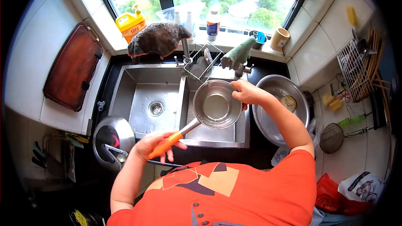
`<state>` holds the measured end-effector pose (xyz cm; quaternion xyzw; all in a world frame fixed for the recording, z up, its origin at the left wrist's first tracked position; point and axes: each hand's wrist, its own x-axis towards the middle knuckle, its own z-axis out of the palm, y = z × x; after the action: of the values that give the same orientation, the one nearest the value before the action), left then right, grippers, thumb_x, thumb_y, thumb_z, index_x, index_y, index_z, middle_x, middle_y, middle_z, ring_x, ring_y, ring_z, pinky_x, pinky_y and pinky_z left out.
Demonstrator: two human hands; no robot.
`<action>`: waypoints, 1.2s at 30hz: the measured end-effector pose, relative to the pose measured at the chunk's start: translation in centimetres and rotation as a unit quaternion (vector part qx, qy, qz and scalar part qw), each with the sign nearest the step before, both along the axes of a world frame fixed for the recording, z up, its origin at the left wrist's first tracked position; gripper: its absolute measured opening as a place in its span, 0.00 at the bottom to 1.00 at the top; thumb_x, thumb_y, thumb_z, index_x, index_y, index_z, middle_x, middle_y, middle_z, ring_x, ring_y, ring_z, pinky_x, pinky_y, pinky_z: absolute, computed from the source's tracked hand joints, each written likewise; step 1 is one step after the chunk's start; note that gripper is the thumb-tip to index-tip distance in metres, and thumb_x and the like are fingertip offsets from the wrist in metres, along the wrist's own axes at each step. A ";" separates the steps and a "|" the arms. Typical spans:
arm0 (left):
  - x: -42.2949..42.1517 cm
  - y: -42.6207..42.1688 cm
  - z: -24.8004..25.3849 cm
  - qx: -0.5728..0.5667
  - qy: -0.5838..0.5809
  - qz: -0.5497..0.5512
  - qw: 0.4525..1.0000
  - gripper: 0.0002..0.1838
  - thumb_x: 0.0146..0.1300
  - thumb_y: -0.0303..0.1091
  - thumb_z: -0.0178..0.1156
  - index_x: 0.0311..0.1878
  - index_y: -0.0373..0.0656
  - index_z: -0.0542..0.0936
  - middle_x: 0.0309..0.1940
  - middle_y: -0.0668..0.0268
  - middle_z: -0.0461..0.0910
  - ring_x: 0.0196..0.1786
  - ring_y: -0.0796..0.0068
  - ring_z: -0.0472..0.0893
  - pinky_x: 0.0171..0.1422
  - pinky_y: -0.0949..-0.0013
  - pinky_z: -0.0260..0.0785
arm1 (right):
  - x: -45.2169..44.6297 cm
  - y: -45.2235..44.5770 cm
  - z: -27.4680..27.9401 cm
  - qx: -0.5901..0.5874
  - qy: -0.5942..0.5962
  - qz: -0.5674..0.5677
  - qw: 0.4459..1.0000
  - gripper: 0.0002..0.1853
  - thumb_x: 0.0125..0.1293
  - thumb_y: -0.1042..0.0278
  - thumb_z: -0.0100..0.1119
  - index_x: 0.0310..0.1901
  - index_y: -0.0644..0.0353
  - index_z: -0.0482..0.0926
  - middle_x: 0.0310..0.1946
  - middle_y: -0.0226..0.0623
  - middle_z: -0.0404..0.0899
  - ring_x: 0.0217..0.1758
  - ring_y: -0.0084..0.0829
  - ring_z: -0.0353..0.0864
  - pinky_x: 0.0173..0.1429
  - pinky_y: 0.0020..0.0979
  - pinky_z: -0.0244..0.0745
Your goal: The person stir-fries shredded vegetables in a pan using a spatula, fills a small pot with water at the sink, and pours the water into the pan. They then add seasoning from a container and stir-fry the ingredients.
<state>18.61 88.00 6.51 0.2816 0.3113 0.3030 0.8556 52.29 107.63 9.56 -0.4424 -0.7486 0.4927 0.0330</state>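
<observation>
A steel saucepan with an orange handle is held over the right basin of the double sink. My left hand is around the orange handle, its fingers loosely curled with some tips sticking out beneath. With my right hand I grip the pan's rim at its right side, the thumb on top. The pan's open top faces me; its inside is shiny, and whether it holds some water I cannot tell. Behind it, a wire rack with small dishes stands by the faucets.
A large steel basin with a yellowish round item inside stands right of the sink. A steel lidded pot is at the left. Cloths drape over the faucets. Bottles line the windowsill. A strainer hangs at right.
</observation>
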 end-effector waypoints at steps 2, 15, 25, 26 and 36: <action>-1.0 -0.4 1.0 0.033 0.049 0.006 0.998 0.30 0.71 0.48 0.51 0.67 0.37 0.65 0.41 0.51 0.82 0.19 0.77 0.78 0.18 0.82 0.67 | -0.3 -0.9 0.6 -0.012 0.005 -0.013 1.000 0.12 0.63 0.74 0.46 0.43 0.74 0.72 0.25 0.50 0.80 0.21 0.37 0.84 0.21 0.33 0.80; 6.3 0.7 -0.7 -0.023 0.155 0.055 0.986 0.18 0.70 0.40 0.55 0.59 0.43 0.74 0.22 0.73 0.70 0.13 0.90 0.60 0.14 0.86 0.51 | 1.7 10.4 3.4 0.503 0.118 -0.268 0.813 0.11 0.62 0.60 0.62 0.37 0.59 0.85 0.28 0.48 0.83 0.34 0.45 0.84 0.43 0.36 0.77; 6.5 0.1 -2.8 -0.082 0.176 0.036 0.980 0.18 0.70 0.41 0.56 0.58 0.43 0.75 0.23 0.73 0.71 0.13 0.90 0.60 0.14 0.85 0.51 | -4.2 12.9 6.6 0.548 0.162 -0.285 0.770 0.12 0.62 0.59 0.63 0.41 0.55 0.86 0.31 0.41 0.85 0.34 0.35 0.86 0.42 0.33 0.78; 6.4 -0.1 -3.0 -0.086 0.175 0.035 0.980 0.18 0.70 0.41 0.56 0.58 0.43 0.74 0.23 0.73 0.71 0.13 0.90 0.60 0.14 0.85 0.51 | -5.7 13.3 6.5 0.553 0.125 -0.266 0.780 0.11 0.63 0.58 0.62 0.41 0.54 0.86 0.31 0.41 0.85 0.34 0.36 0.86 0.42 0.34 0.78; 5.1 -0.8 -3.0 -0.093 0.172 0.065 0.979 0.17 0.70 0.41 0.56 0.57 0.43 0.74 0.22 0.72 0.72 0.12 0.89 0.60 0.13 0.85 0.50 | -12.9 5.6 -2.4 0.437 -0.062 0.015 0.897 0.12 0.62 0.66 0.58 0.44 0.62 0.72 0.35 0.53 0.79 0.41 0.54 0.81 0.44 0.50 0.76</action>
<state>23.69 87.17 3.51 0.2278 0.4980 0.2744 0.7905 39.39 113.24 7.18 -0.4021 -0.8956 0.0875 0.1693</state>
